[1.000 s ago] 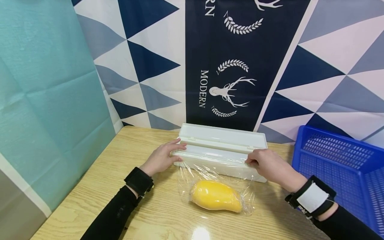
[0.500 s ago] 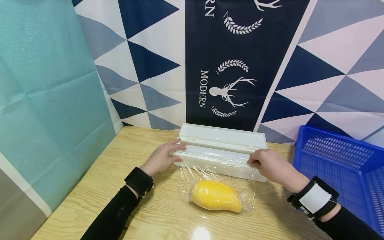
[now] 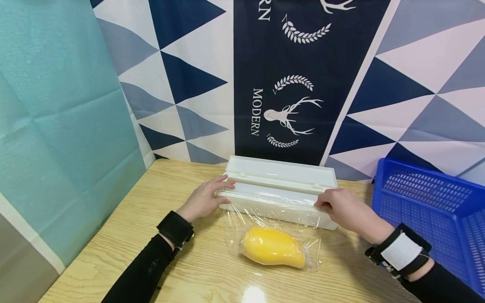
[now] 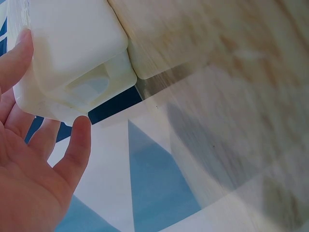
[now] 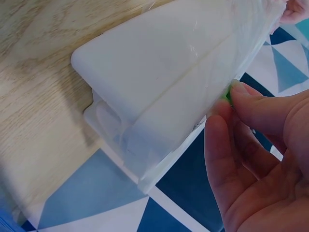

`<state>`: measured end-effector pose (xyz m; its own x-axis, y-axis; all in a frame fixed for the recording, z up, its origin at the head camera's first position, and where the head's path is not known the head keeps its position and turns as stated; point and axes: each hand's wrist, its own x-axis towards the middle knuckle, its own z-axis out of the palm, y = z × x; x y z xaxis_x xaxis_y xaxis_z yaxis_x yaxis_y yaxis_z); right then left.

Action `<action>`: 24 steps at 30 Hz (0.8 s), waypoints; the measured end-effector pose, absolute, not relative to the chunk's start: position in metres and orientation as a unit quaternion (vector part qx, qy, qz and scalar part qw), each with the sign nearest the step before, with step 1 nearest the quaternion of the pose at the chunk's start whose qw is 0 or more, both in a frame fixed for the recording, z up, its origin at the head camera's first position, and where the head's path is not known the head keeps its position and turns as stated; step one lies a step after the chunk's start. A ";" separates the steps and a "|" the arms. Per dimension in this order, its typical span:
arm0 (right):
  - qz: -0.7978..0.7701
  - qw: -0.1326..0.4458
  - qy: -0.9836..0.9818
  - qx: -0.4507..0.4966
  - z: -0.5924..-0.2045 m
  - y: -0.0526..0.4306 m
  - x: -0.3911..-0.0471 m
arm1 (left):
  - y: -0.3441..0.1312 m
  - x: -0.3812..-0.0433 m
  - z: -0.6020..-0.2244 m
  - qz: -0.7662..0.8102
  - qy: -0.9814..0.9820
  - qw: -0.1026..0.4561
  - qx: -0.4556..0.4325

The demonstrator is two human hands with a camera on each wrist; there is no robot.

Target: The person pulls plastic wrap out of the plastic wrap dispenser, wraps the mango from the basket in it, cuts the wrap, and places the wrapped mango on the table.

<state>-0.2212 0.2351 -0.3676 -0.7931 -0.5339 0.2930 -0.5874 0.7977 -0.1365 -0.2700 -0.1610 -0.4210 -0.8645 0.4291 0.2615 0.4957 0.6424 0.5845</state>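
A long white cling film dispenser (image 3: 323, 221) lies across the table with its lid (image 3: 280, 170) raised at the back. My left hand (image 3: 204, 198) holds the dispenser's left end, thumb at the front and fingers over the top. At the right part of the front edge, my right hand (image 3: 345, 210) pinches a small green slide cutter (image 5: 228, 93) between thumb and index finger. Clear cling film (image 3: 261, 219) hangs over the front and reaches a yellow mango (image 3: 272, 247), which lies wrapped in film on the table before the dispenser.
A blue plastic basket (image 3: 420, 206) stands at the right, beside my right forearm. Behind the wooden table (image 3: 189, 269) hangs a patterned cloth (image 3: 280, 84). A teal cloth (image 3: 64, 126) hangs at the left.
My right hand has slid slightly to the right along the dispenser's front edge. The left hand and the mango stay in place.
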 end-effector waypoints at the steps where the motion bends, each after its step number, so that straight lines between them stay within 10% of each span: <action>1: 0.110 0.121 -0.941 0.297 -0.368 0.235 -0.221 | -0.161 -0.270 -0.421 -0.337 -0.904 0.051 -0.257; 24: 0.107 0.128 -0.943 0.289 -0.370 0.241 -0.220 | -0.161 -0.271 -0.421 -0.332 -0.906 0.050 -0.257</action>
<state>-0.2197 0.2410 -0.3696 -0.7996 -0.5180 0.3038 -0.5728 0.8098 -0.1268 -0.2712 -0.1613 -0.4214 -0.8626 0.4333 0.2611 0.4993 0.6464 0.5769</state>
